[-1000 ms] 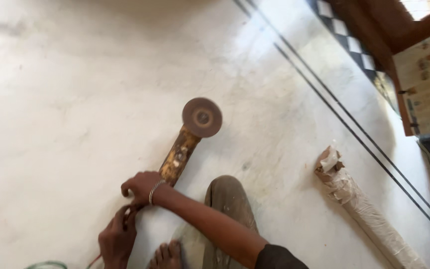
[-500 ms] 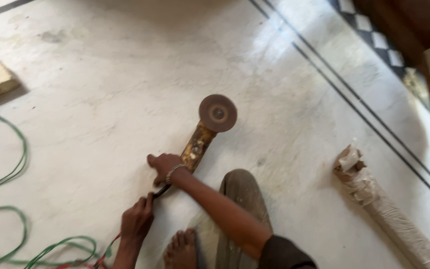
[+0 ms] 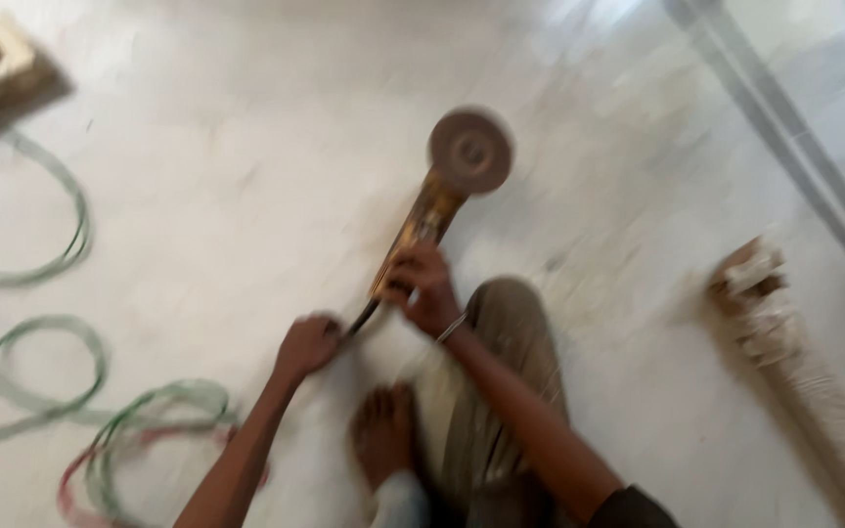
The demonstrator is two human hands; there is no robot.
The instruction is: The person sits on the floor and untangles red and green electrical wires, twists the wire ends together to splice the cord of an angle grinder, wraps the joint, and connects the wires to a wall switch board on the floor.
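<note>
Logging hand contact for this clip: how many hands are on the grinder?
1. The right hand grips the grinder body. The left hand sits at its rear end by the cord; blur hides whether it touches the tool.

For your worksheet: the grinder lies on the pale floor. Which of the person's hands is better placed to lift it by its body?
Probably the right hand: it grips the rear of the angle grinder. The left hand sits behind it, at the cable end. The picture is blurred, so finger detail is unclear.
</note>
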